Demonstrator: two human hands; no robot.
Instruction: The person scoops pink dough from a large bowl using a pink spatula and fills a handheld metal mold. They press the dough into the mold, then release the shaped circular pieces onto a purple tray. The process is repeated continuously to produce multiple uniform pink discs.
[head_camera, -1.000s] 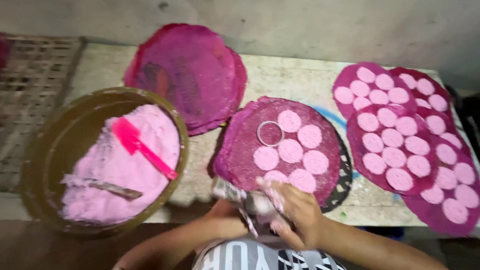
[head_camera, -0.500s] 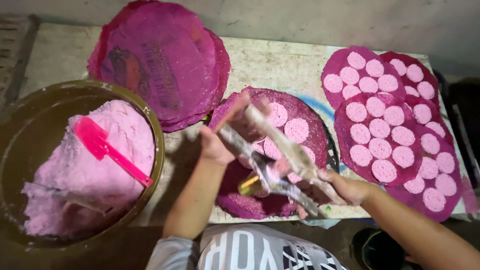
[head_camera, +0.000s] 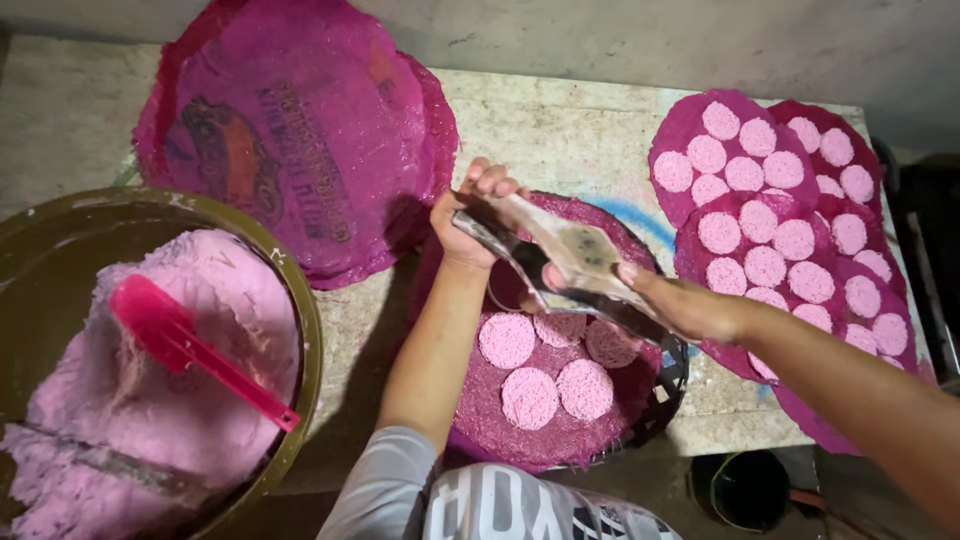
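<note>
Head view: stained concrete table (head_camera: 560, 130) against wall, magenta mats (head_camera: 300, 130) spread.

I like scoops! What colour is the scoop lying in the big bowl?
The scoop is bright pink, seen from the head camera, lying on paler pink dough.

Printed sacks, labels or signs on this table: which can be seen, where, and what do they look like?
Printed sack cloth: far left of the table, round, magenta, with a dark oval picture and faded lettering.
Shirt: bottom edge, grey with large white letters.
No signs or screens.
</note>
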